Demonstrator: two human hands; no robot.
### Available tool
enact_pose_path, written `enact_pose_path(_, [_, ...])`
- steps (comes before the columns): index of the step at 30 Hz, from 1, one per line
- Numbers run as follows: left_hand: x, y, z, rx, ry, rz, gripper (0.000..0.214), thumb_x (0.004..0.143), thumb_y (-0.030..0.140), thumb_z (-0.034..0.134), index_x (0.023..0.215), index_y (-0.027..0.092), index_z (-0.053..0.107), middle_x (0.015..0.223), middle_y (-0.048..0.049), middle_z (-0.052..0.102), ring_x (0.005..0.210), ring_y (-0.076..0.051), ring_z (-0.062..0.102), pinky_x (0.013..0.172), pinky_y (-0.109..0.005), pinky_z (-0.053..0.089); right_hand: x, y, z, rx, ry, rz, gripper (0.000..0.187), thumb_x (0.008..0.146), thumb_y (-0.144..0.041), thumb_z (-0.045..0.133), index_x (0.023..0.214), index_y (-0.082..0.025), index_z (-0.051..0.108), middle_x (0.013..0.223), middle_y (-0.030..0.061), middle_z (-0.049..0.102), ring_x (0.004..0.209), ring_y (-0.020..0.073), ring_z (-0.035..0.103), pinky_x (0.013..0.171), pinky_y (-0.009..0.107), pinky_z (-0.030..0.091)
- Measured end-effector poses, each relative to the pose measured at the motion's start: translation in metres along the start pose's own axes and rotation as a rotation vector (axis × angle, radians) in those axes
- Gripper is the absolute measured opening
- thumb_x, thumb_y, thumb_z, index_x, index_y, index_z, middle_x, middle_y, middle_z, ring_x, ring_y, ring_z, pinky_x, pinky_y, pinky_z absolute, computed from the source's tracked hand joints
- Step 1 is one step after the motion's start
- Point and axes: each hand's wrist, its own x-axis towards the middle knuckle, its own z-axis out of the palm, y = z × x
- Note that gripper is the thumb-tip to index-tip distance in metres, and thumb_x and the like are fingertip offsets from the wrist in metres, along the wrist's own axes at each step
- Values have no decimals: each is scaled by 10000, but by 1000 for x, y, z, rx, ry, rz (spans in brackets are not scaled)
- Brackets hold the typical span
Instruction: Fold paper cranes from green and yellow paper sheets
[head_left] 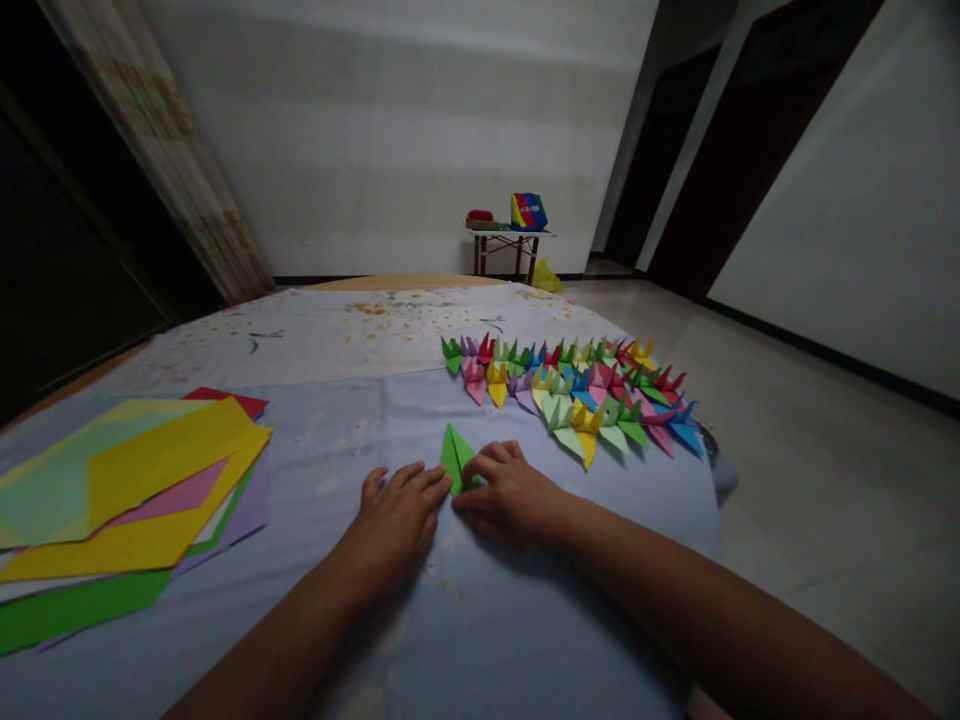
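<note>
A green folded paper [454, 452], narrow and pointed at its far end, lies on the cloth in front of me. My left hand [401, 515] rests palm down on the table with its fingers stretched out, the fingertips touching the paper's left edge. From the right, my right hand [514, 495] pinches the near right part of the same paper between curled fingers and thumb. The paper's near end is partly hidden by my hands.
Several rows of folded paper cranes [585, 385] stand at the right. A stack of coloured paper sheets [180, 470] lies at the left. The round table bears a pale blue cloth [330, 620] and a flowered one [315, 330]. A small table [512, 234] stands by the wall.
</note>
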Motion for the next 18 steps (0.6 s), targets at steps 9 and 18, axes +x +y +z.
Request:
enact_pose_path(9, [4,-3,4,-22,63,25,405,818,162,396,1170,278,559,1269,-27,565,1224,-247,413,1021,-546,122,-15,-7,-4,5,-45,-43,229,789,-279,558,998,-259,651,1091,47,579,1013,236,405,816,391,262])
enact_pose_path(18, [11,8,-5,-61,155,39,279,879,294,369,975,240,625,1034,-45,658,1072,-235,522,1010,-549,132,-6,8,-4,175,171,159,208,841,-266,541,1006,-239,665,981,45,649,957,198,456,840,386,300])
